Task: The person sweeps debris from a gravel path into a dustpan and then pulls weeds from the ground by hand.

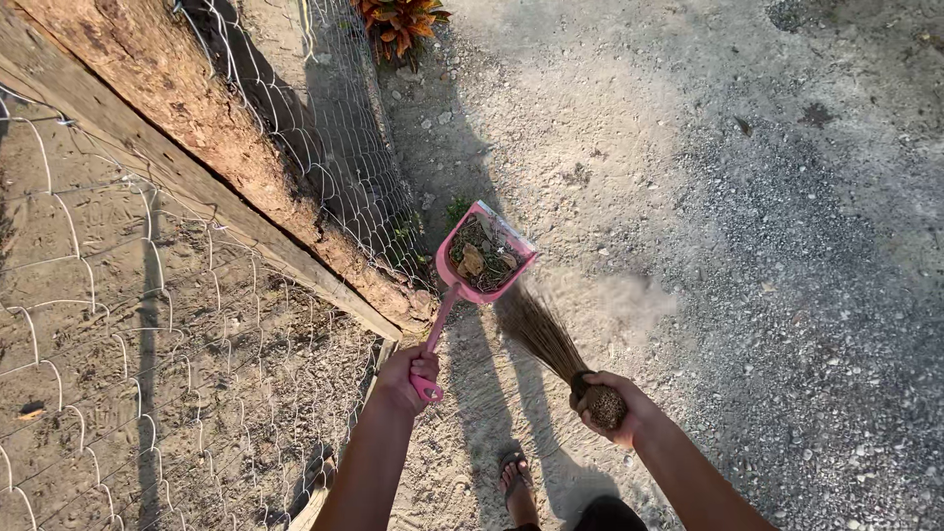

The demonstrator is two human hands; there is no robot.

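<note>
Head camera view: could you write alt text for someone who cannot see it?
Seen from above, a person's left hand holds a pink dustpan filled with dry leaves and debris, while the right hand holds a short bundled broom sweeping dusty gravel ground. A wire mesh fence with a wooden beam runs along the left, and a sandalled foot shows below.

I have one view only, from the head camera, looking steeply down past both forearms at the ground (747, 246). It sits close above the hands; the fence (324, 147) fills its left side, and a foot (513, 479) shows at the bottom edge.
</note>
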